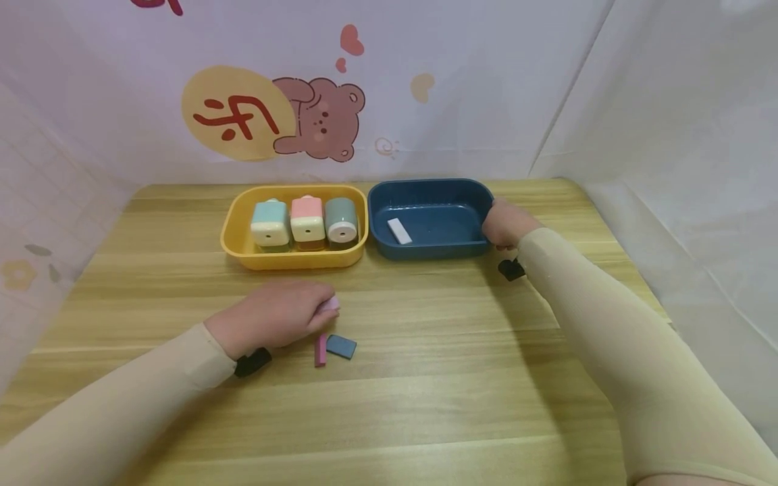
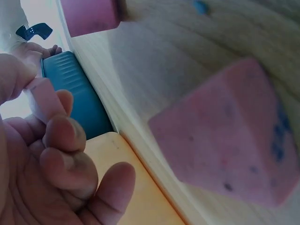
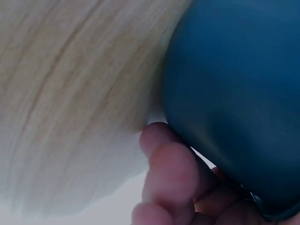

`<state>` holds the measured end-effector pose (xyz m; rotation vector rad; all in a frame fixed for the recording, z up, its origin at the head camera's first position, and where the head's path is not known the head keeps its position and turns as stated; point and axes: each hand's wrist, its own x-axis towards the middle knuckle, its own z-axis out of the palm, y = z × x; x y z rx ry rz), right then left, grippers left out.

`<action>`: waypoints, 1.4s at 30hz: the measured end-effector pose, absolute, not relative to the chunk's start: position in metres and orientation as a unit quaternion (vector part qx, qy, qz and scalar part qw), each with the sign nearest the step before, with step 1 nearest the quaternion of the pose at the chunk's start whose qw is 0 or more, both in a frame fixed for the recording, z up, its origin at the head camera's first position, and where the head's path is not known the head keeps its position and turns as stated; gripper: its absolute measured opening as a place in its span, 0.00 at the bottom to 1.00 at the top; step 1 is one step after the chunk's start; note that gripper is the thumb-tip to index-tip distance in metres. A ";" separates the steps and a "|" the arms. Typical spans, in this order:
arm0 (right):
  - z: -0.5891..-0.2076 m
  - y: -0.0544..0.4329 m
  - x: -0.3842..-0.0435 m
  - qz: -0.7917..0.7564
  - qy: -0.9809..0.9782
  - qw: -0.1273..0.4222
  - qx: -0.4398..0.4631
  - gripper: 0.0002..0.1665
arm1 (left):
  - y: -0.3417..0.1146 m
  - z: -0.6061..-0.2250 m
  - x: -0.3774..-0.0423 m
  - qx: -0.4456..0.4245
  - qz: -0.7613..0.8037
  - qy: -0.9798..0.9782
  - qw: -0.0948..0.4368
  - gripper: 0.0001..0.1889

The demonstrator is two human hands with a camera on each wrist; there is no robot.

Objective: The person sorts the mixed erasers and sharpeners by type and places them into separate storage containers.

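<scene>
My left hand (image 1: pixel 276 316) pinches a pale pink eraser (image 1: pixel 330 304) above the table. That eraser (image 2: pixel 44 98) shows between thumb and fingers in the left wrist view. Just below the hand lie a magenta eraser (image 1: pixel 320 351) and a grey-blue eraser (image 1: pixel 342 347). Close to the left wrist camera is a pink eraser (image 2: pixel 211 140) with blue marks, not visible in the head view. My right hand (image 1: pixel 509 224) grips the right end of a dark blue bin (image 1: pixel 431 252), fingers curled against its outer wall (image 3: pixel 234 103). A white eraser (image 1: pixel 399 231) lies inside that bin.
Left of the blue bin, touching it, stands a yellow bin (image 1: pixel 292 262). It holds a teal sharpener (image 1: pixel 270 223), a pink sharpener (image 1: pixel 307 219) and a grey-green sharpener (image 1: pixel 341 219). A printed white curtain (image 1: pixel 462 88) hangs behind the wooden table (image 1: pixel 425 405).
</scene>
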<state>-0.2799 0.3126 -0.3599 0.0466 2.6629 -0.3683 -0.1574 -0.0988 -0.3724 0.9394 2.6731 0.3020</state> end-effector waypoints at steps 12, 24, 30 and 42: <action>-0.359 0.315 -0.278 -0.173 0.958 0.226 0.027 0.33 | -0.093 -0.363 -0.165 0.331 0.133 0.927 0.115 0.12; -0.358 0.314 -0.278 -0.165 0.959 0.230 0.032 0.33 | -0.077 -0.343 -0.175 0.345 0.110 0.929 0.071 0.13; -0.358 0.313 -0.278 -0.167 0.958 0.231 0.037 0.34 | -0.062 -0.333 -0.184 0.364 0.111 0.923 0.053 0.14; -0.358 0.312 -0.279 -0.161 0.957 0.237 0.031 0.37 | -0.016 -0.316 -0.214 0.360 0.150 0.920 0.028 0.13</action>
